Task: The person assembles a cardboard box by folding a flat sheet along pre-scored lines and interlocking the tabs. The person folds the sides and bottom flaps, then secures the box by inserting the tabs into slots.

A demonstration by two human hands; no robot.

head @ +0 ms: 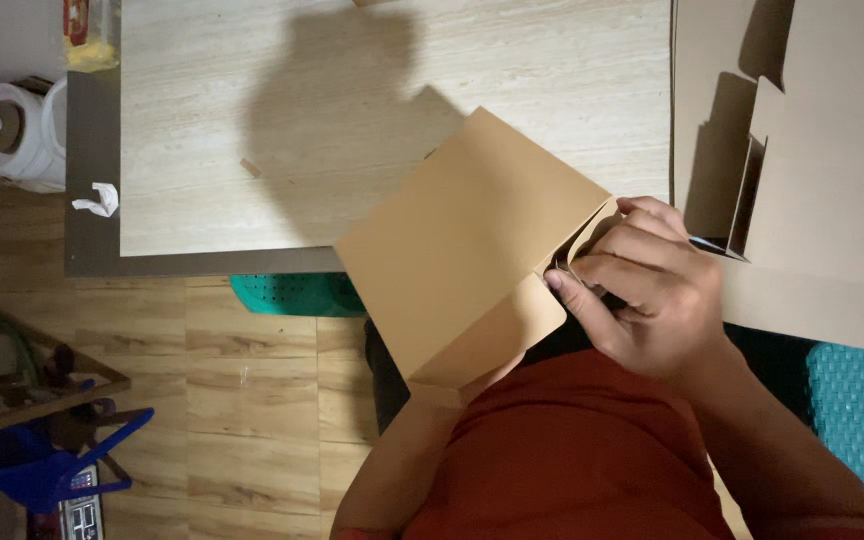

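Wood-plank flooring is lying below a pale table (352, 120). Nearest, a box blank (462, 250) is being held over the lap, its side flap pinched by the closed right hand (652, 290). The left hand is hidden behind the panel; its grip cannot be told. Judged light, thin, easily creased, the blank is best gripped along its folds. Beyond the fingers, more cardboard (832, 200) is lying.

A pale wood-grain tabletop (252, 120) with a dark grey rim stands on a floor of warm brown wooden planks (252, 400); a blue plastic frame (62, 460) sits lower left, and the light is dim, casting soft shadows
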